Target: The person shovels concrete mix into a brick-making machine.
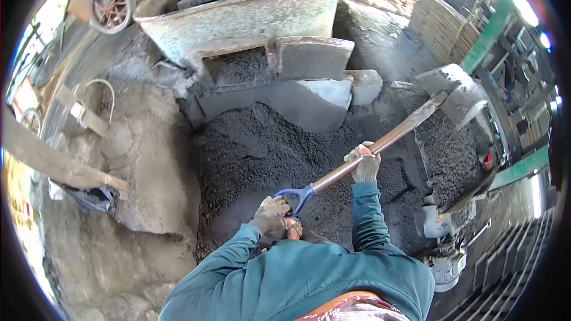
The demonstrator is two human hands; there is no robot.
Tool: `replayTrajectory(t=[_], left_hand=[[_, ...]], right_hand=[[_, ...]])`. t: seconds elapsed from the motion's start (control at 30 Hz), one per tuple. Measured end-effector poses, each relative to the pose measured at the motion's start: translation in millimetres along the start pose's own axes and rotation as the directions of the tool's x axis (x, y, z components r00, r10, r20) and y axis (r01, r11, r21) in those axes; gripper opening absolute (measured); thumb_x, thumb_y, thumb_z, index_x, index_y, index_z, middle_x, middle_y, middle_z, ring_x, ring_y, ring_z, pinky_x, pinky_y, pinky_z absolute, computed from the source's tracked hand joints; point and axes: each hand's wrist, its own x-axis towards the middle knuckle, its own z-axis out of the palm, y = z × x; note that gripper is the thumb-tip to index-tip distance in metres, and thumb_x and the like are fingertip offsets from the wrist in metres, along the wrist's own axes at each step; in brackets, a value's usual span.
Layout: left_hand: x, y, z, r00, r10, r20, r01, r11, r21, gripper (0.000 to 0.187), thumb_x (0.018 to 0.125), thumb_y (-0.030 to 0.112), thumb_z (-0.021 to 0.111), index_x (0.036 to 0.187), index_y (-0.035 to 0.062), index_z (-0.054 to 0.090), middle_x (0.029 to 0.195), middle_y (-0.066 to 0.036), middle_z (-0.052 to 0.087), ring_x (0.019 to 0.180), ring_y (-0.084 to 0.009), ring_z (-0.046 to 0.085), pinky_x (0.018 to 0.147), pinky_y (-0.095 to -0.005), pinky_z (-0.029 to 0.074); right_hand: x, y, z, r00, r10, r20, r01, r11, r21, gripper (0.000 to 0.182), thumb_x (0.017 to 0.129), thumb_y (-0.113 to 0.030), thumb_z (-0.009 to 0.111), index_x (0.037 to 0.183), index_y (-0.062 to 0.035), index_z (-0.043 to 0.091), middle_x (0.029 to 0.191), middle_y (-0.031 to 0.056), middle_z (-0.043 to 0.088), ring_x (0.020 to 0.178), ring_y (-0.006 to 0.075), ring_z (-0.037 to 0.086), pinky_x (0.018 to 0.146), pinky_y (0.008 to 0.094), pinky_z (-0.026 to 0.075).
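A long shovel [395, 135] with a brown shaft and a blue D-shaped handle [300, 195] crosses in front of me. My left hand [270, 213], in a dirty glove, is closed round the blue handle close to my body. Farther up, my right hand [364, 163], in a fingertip-bare glove, grips the shaft. At the upper right, the shovel's grey blade [457, 92] is tilted beside a bin of dark, grainy mix [449, 160]. Beneath the shaft lies a heap of dark, damp-looking mix [262, 148] on the floor.
A large, worn trough [250, 21] holding dark material stands ahead, with an opening [238, 68] low in its front. An earthen block [151, 154] rises at the left. A motor [447, 270] sits at the lower right, near metal racks [511, 249]. A spoked wheel [112, 6] is at the upper left.
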Motion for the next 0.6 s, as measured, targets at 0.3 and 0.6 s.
replayTrajectory(t=[0.3, 0.6], left_hand=[[-74.4, -99.2, 14.8, 0.792, -0.603, 0.095, 0.324, 0.285, -0.902, 0.027, 0.094, 0.026, 0.073, 0.113, 0.0077, 0.072, 0.095, -0.004, 0.072, 0.091, -0.0139, 0.066, 0.080, -0.0324, 0.053], [-58.1, -104.0, -116.3, 0.988, -0.017, 0.154, 0.155, 0.049, -0.987, 0.046, 0.101, 0.033, 0.062, 0.132, -0.0008, 0.058, 0.116, -0.010, 0.065, 0.099, -0.0176, 0.064, 0.092, -0.0337, 0.054]], right_hand=[[15.2, -10.5, -4.7, 0.994, -0.106, 0.039, 0.112, 0.872, -0.477, 0.027, 0.080, -0.003, 0.076, 0.099, -0.0059, 0.058, 0.078, 0.0053, 0.061, 0.058, 0.0163, 0.061, 0.052, 0.0333, 0.055], [-137.3, 39.8, 83.8, 0.966, 0.247, 0.072, -0.075, 0.538, -0.840, 0.020, 0.072, 0.003, 0.070, 0.089, -0.0014, 0.062, 0.078, 0.0040, 0.064, 0.066, 0.0130, 0.061, 0.060, 0.0301, 0.052]])
